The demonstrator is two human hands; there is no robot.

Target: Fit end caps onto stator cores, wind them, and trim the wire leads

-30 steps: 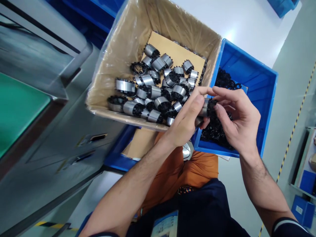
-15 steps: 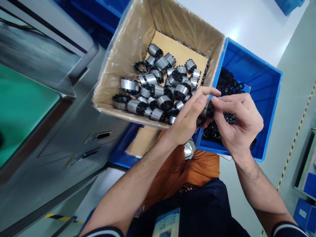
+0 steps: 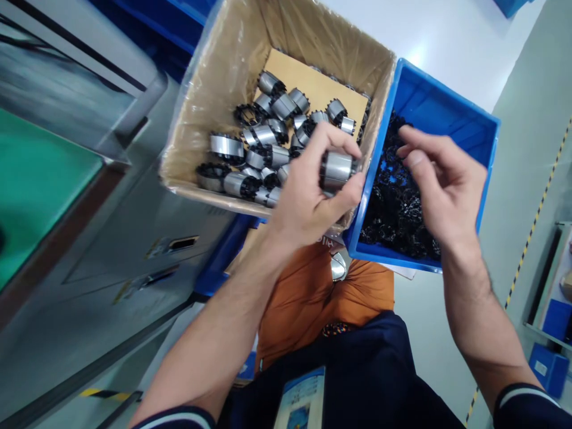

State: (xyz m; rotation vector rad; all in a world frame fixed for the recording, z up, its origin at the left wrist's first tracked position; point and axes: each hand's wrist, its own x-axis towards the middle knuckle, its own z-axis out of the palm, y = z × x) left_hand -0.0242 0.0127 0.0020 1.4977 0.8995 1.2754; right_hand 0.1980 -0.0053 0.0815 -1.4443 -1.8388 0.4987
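Note:
My left hand (image 3: pixel 308 185) grips a silver metal ring with black toothed ends (image 3: pixel 338 170) between thumb and fingers, above the right side of the cardboard box. Over the blue bin (image 3: pixel 490 143), my right hand (image 3: pixel 447 179) hovers with loosely bent fingers, the thumb a little apart from them, and nothing shows in it. Black plastic toothed rings (image 3: pixel 393 208) lie heaped in that bin below the hand. More silver rings with black toothed ends (image 3: pixel 227 148) are piled in the box, partly hidden by my left hand.
The cardboard box (image 3: pixel 201 107) has a clear plastic liner, and a cardboard sheet (image 3: pixel 308 74) lies inside it. A grey machine cabinet (image 3: pixel 134 220) with a green surface (image 3: pixel 40 179) stands to the left. A white table (image 3: pixel 429 36) is behind the bin.
My hands have parted. The left carried the silver ring up and left over the box, while the right let go of it and moved over the blue bin. The view shifted slightly.

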